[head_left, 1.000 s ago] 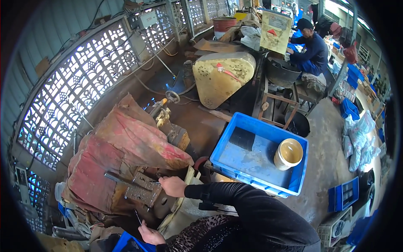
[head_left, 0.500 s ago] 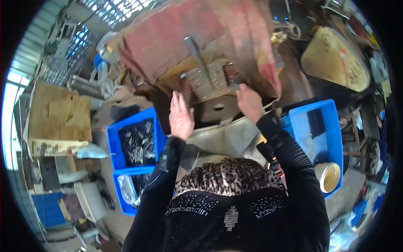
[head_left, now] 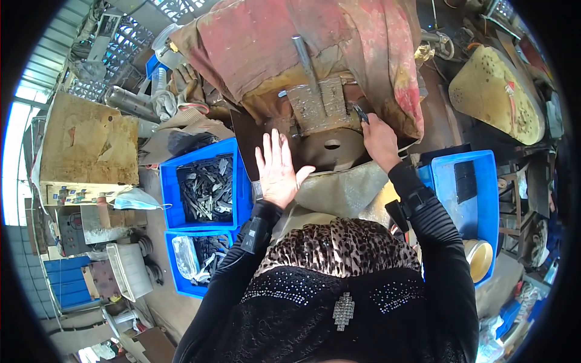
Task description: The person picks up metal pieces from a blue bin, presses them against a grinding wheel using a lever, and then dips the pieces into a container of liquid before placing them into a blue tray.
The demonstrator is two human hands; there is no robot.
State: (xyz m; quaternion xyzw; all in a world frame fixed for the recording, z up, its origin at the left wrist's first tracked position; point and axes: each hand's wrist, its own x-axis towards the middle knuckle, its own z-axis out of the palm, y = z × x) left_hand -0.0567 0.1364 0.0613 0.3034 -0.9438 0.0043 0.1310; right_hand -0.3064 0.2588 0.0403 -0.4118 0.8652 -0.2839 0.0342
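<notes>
My left hand is held palm up with the fingers stretched and the thumb out; nothing lies in it. It hovers over the near left edge of a brown metal work surface with a round hole. My right hand is closed on a small dark metal piece, pinched by the fingertips at the right side of a greasy metal block. A grey metal bar rises at a slant from that block. Behind it hangs a stained red cloth.
Left of me, a blue bin holds many dark metal pieces. A second blue bin holds more pieces and a clear packet. On the right stands a blue tray with a cream tub. Gloves lie at the back left.
My left hand has turned from edge-on to palm up, with the fingers spread and the thumb out. My right hand stays beside the block, and the small piece now shows at its fingertips.
</notes>
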